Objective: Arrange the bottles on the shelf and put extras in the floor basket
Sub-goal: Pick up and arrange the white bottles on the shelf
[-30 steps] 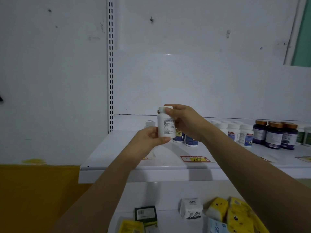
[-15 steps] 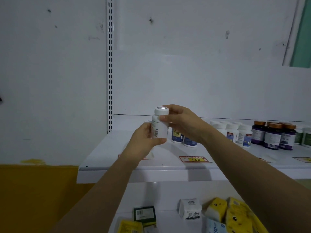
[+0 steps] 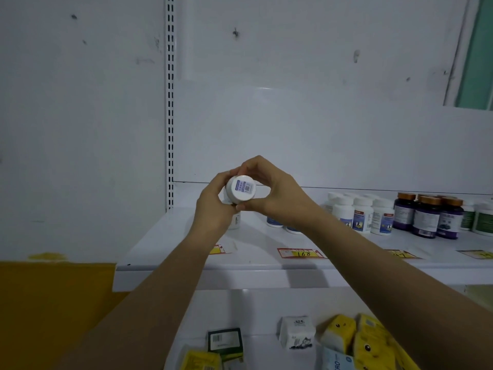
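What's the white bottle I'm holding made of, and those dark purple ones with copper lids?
White bottle: probably plastic, opaque and matte, with a printed sticker on its end. Dark purple bottles: glossy tinted plastic or glass, unclear which; copper lids look metallic.

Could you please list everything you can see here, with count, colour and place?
shelf: one, white, across the middle
held bottle: one, white, stickered end toward the camera, above the shelf
blue-labelled bottles: several, white, on the shelf right of the held bottle
purple bottles: at least three, brown caps, further right
green-labelled bottles: at least two, white, far right
price tags: four, yellow and red, along the shelf front
lower shelf: one, white, below
yellow packs: several, lower shelf, right
white pack: one, lower shelf, centre
dark box: one, green-black, lower shelf, left
left hand: one, grips the held bottle from the left
right hand: one, grips it from the right
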### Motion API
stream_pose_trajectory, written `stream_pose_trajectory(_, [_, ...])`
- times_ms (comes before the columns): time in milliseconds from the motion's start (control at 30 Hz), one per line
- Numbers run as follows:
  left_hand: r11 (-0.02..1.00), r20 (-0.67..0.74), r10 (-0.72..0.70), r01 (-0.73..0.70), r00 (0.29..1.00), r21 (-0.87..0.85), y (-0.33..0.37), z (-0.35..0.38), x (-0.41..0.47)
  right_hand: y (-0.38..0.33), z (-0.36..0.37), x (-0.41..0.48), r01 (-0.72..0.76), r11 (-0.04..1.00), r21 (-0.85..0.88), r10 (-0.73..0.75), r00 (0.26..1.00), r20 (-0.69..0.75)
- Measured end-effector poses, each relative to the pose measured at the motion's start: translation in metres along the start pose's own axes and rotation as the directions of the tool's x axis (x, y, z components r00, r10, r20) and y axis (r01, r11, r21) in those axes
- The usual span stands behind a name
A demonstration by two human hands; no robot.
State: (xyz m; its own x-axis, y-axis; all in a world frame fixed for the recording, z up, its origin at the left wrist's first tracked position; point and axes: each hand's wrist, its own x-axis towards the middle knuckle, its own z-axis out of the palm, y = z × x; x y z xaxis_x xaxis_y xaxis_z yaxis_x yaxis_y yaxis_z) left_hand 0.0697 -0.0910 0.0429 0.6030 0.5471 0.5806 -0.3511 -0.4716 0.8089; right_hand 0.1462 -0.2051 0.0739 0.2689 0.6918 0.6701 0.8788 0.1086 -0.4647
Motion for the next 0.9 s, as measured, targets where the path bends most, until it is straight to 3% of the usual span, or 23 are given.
stream_pose_trajectory(133, [0.996,0.113,-0.055,0.046,0.992,0.077,0.006,-0.004,0.0,-0.001,-0.007,0.006,-0.017,0.993,0.113,0.022,0.999,-0.046])
stream_pose_trajectory(267, [0.985,0.219,-0.17,0.157,0.961,0.078,0.02,-0.004,0.002,-0.007,-0.022,0.025,-0.232,0.915,0.33,0.266,0.962,-0.063])
stream_pose_trajectory(467, [0.974,0.218,-0.221,0.225,0.951,0.007,0.021,0.003,0.009,-0.008,-0.025,0.04,-0.592,0.743,0.311,0.62,0.785,0.015])
stream_pose_trajectory(600, [0.963,0.244,-0.267,0.266,0.932,0.037,0.018,0.008,0.011,0.0,-0.018,0.038,-0.761,0.603,0.238,0.762,0.638,0.112])
stream_pose_trajectory(667, [0.956,0.233,-0.294,0.288,0.927,0.063,0.014,0.009,0.011,0.003,-0.016,0.035,-0.791,0.58,0.191,0.784,0.607,0.131])
stream_pose_trajectory(767, [0.947,0.237,-0.321,0.313,0.917,0.074,0.017,0.006,0.008,0.004,-0.017,0.033,-0.767,0.591,0.25,0.767,0.63,0.12])
stream_pose_trajectory(900, [0.958,0.224,-0.28,0.259,0.933,0.122,0.016,-0.002,0.008,-0.001,-0.022,0.043,-0.545,0.739,0.396,0.567,0.821,0.072])
